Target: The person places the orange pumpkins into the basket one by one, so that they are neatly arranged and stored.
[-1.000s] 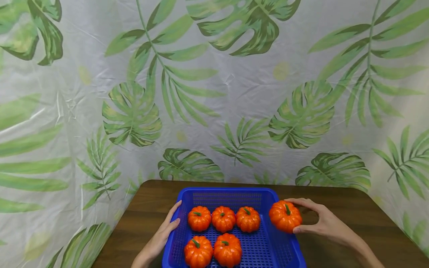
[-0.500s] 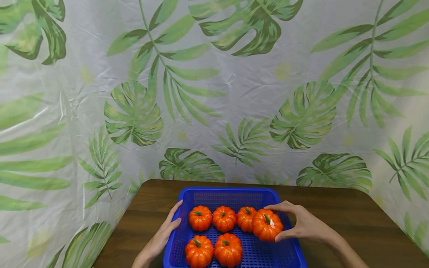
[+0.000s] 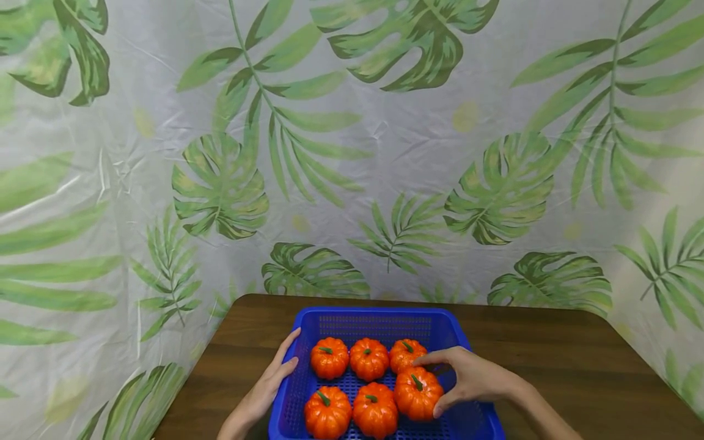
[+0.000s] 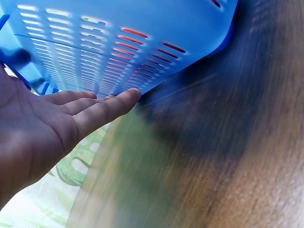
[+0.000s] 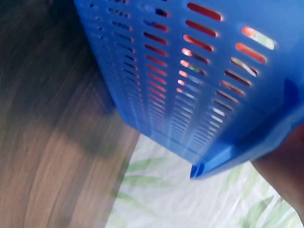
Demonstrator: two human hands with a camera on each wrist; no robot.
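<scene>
A blue plastic basket (image 3: 379, 310) with slotted walls holds several small orange pumpkins with green stems. Over its right part, my right hand (image 3: 475, 374) holds one pumpkin (image 3: 416, 400) between thumb and fingers, low beside the front pumpkin (image 3: 374, 412). Just behind it sits the back-right pumpkin (image 3: 406, 353), partly covered by the fingers. On the opposite side my left hand (image 3: 264, 391) rests against the basket's left side; in the left wrist view its straight fingers (image 4: 102, 111) lie along the slotted wall (image 4: 109, 52). In the right wrist view the basket wall hides the right fingers.
Beneath the basket is a dark wood-grain table (image 3: 550, 348) with a rounded far right corner. A pale curtain (image 3: 407, 165) printed with green leaves hangs close behind the table and along its sides. Two more pumpkins stand in the back row, and another (image 3: 327, 414) at front left.
My right hand has carried its pumpkin from over the right rim leftward and down into the basket, beside the front row. The left hand has stayed at the left side.
</scene>
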